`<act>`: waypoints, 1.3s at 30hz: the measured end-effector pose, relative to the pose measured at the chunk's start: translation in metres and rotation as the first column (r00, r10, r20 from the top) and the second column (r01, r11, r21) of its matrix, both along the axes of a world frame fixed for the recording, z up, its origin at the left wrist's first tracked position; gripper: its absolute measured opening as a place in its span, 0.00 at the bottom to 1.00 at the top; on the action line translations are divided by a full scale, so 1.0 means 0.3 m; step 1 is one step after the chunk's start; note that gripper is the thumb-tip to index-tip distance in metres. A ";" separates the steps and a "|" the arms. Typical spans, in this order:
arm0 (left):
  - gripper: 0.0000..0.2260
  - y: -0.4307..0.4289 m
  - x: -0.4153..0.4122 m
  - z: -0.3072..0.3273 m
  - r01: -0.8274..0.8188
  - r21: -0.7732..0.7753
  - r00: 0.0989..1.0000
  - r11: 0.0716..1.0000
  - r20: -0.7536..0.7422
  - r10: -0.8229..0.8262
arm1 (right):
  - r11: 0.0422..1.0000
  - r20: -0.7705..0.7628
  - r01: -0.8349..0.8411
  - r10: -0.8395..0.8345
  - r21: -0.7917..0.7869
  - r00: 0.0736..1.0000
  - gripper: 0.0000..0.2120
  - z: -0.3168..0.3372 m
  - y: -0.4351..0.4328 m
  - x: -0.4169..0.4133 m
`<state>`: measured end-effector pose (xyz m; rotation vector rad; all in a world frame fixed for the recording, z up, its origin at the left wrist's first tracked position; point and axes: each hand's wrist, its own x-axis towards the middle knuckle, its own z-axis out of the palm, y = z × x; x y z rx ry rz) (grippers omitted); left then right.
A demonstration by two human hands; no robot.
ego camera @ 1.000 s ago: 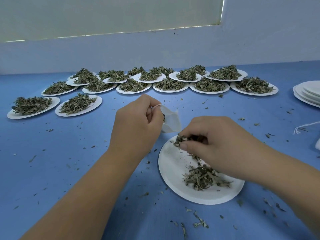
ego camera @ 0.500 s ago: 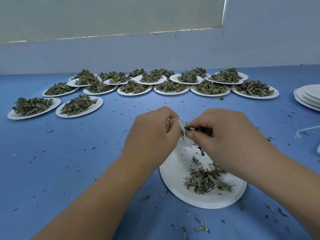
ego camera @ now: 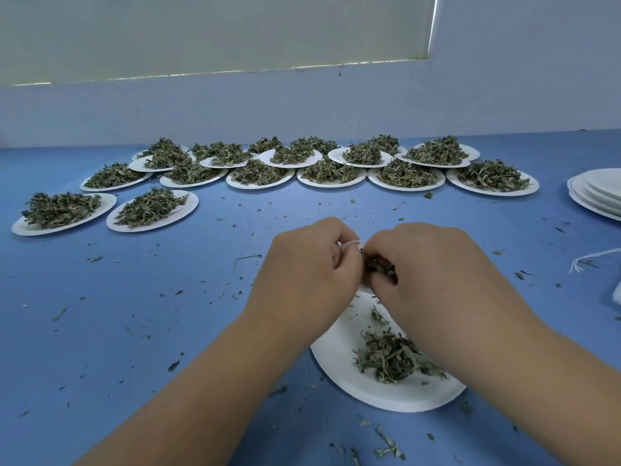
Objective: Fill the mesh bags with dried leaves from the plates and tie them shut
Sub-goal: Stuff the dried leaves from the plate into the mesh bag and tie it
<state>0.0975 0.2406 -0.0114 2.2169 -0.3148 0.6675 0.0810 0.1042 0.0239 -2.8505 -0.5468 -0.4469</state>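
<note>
No text, label or number readable — none anywhere

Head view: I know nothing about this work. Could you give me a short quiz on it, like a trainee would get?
1. True or false: the near plate holds as many leaves as the full plates behind it.
2. What does the right hand pinch? A) dried leaves B) scissors C) a spoon
3. Fill in: the mesh bag, mostly hidden, is gripped by the ___ hand.

Key: 1 false, it holds only a small heap; 2 A; 3 left, meaning the left hand.
</note>
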 end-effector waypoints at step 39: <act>0.07 0.005 -0.007 0.034 0.068 -0.295 0.973 0.953 -0.191 -0.128 | 0.858 0.038 -0.158 0.160 0.489 0.986 0.14 -0.022 -0.051 0.012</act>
